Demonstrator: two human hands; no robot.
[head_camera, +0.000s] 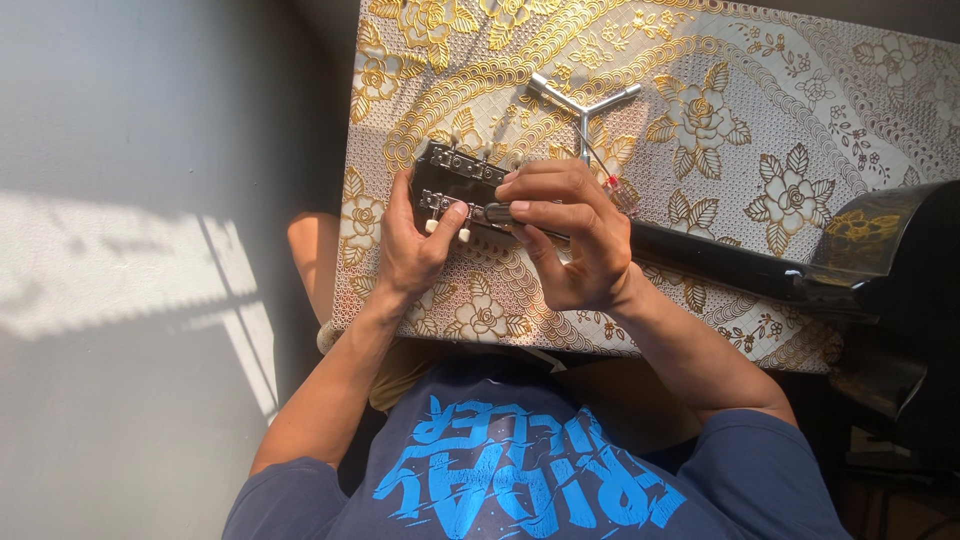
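Note:
A black guitar lies across the table, its headstock with metal tuning machines and pale pegs at the left, its neck running right to the glossy body. My left hand grips the headstock's near edge, thumb on the tuners. My right hand holds a thin dark-handled tool, its tip against a tuning machine. What kind of tool tip it has is hidden by my fingers.
A three-armed metal wrench lies on the gold floral tablecloth just beyond my hands. A small clear-and-red item sits beside my right hand. Grey floor with sunlit patches spreads left of the table.

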